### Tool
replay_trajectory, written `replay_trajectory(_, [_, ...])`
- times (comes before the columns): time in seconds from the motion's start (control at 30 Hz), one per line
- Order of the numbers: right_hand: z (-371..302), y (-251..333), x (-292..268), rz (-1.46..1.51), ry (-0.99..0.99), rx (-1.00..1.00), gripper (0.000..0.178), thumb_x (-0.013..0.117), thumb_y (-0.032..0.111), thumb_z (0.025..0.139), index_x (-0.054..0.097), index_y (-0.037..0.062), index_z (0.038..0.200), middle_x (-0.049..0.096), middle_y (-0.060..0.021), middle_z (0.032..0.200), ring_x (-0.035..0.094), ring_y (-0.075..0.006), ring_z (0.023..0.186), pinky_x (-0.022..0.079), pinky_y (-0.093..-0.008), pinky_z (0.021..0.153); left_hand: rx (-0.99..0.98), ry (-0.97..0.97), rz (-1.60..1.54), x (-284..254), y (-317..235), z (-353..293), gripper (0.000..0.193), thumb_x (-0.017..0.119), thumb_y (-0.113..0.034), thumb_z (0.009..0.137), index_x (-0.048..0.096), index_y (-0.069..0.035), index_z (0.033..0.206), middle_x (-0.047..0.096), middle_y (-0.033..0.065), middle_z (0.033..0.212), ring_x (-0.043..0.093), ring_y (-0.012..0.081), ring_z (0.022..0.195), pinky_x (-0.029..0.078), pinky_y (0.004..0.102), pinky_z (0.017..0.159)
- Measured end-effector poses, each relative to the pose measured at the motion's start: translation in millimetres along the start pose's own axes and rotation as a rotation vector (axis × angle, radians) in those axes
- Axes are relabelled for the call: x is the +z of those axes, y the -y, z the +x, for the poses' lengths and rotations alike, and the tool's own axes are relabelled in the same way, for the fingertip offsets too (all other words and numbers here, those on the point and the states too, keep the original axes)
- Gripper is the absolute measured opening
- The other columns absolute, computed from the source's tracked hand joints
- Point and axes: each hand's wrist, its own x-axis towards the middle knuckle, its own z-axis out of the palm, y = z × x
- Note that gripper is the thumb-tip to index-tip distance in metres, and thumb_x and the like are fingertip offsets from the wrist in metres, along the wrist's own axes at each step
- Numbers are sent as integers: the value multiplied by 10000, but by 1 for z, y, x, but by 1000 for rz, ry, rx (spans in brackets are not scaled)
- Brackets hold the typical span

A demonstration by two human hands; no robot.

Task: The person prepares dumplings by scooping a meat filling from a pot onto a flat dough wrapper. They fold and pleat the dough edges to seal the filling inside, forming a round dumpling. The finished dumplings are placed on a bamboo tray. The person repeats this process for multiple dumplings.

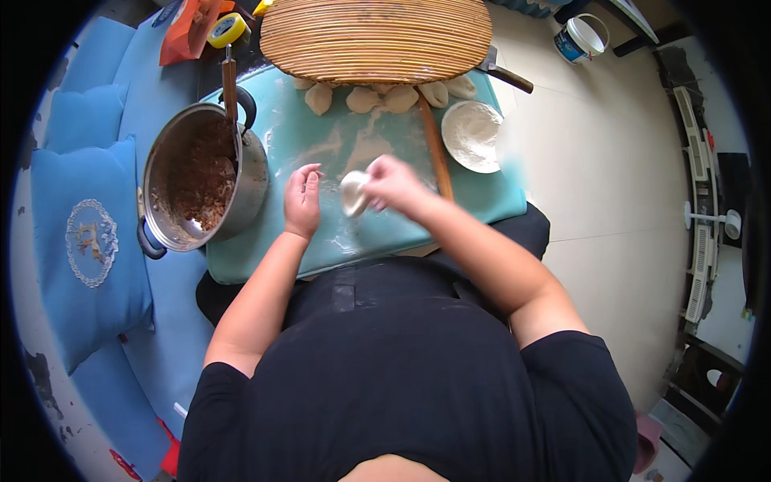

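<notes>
In my right hand (390, 189), slightly blurred, is a small pale piece of dough (352, 194), gripped by its edge above the near part of the floured turquoise mat (281, 120). My left hand (303, 198) is raised just left of the dough, apart from it, fingers pointing up and nothing seen in them. Several dough lumps (363, 100) line the mat's far side, partly under a slatted oval tray (376, 40). A wooden rolling pin (436, 149) lies right of my right hand, beside a white bowl (493, 165) of flour (474, 135).
At the left stands a steel pot (255, 173) with brown minced filling (201, 181) and a wooden-handled utensil (230, 92). A dark-handled knife (509, 78) juts out beside the tray. Yellow tape (228, 30) lies back left; a white bucket (581, 38) stands on the floor.
</notes>
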Motion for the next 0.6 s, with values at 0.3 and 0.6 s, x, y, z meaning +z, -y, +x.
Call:
replay_trajectory(0.3, [6, 46, -226, 262, -734, -219, 276, 529, 62, 788, 495, -14, 1052, 606, -107, 826, 586, -158, 634, 489, -274, 557, 153, 69, 873, 0, 22, -35, 455, 590, -238, 777, 484, -68, 1185, 433, 107, 1275, 355, 307, 1214, 254, 424, 1019])
replay_trajectory(0.6, [126, 32, -258, -364, -647, -25, 303, 569, 280, 856, 602, 97, 1095, 649, -70, 880, 609, -209, 771, 452, -320, 634, 113, 127, 924, 1, 17, -32, 469, 579, -280, 769, 484, -78, 1181, 415, 94, 1290, 330, 288, 1240, 227, 425, 1034])
